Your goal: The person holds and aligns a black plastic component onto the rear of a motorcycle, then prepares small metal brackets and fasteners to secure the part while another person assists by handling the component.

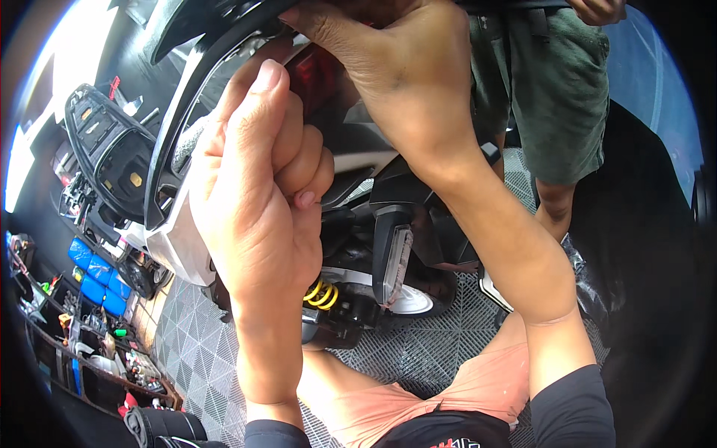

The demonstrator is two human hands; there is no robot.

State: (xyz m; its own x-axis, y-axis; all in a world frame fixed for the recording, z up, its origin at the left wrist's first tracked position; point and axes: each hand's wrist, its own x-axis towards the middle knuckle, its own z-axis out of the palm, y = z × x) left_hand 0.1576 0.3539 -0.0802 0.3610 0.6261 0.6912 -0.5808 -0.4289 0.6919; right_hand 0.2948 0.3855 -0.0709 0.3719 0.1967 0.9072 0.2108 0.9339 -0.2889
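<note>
Head view: left hand (pixel 261 179) curls tightly at the motorcycle (pixel 392 250). Whether the right hand (pixel 403 67) grips anything, I cannot tell.

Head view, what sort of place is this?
Probably a motorbike workshop: a bike with a yellow spring, what looks like a second machine, partly stripped, and a cluttered rack.

The coil spring (pixel 322 295) is bright yellow, the lamp (pixel 314 71) red, the side panel (pixel 179 246) silver-grey. Fine diagonal lines pattern the grey floor (pixel 205 340). The wearer's shorts (pixel 482 377) are salmon pink, a co-worker's shorts (pixel 556 97) dark green.
</note>
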